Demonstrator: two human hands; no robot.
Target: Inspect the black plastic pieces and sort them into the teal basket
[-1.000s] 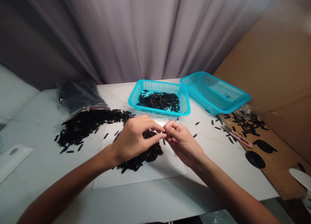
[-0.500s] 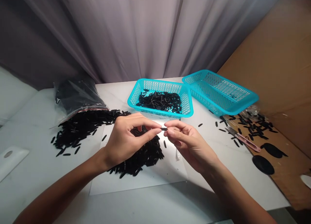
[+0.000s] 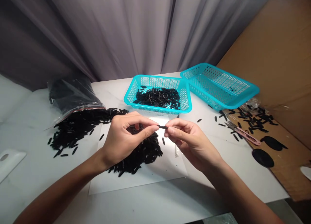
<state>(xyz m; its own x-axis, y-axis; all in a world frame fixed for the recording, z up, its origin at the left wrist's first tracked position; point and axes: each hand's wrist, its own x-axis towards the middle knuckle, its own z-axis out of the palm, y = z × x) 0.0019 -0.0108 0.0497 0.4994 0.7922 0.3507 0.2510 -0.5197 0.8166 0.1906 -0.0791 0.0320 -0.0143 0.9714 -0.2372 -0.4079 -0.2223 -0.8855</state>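
Right now, a slim matte-black piece (image 3: 162, 127) lies crosswise between the person's left hand (image 3: 128, 139) and right hand (image 3: 190, 144), its ends pinched between each hand's thumb and fingertips, above a white sheet (image 3: 155, 182). Below the left hand, a heap of like pieces (image 3: 145, 154) covers part of that sheet, and a larger spill (image 3: 77, 128) runs left from a clear plastic bag (image 3: 71, 94) of dark contents. Far on the white table (image 3: 48, 188), a teal mesh basket (image 3: 157, 79) holds more pieces, beside a second teal basket (image 3: 218, 88). To the right, pink-handled thread snips (image 3: 245, 135) and black oval pads (image 3: 262, 158) lie on brown cardboard (image 3: 289, 175). Compared with the earlier frame, the fingertips stand slightly further apart, and more of the piece shows between them.
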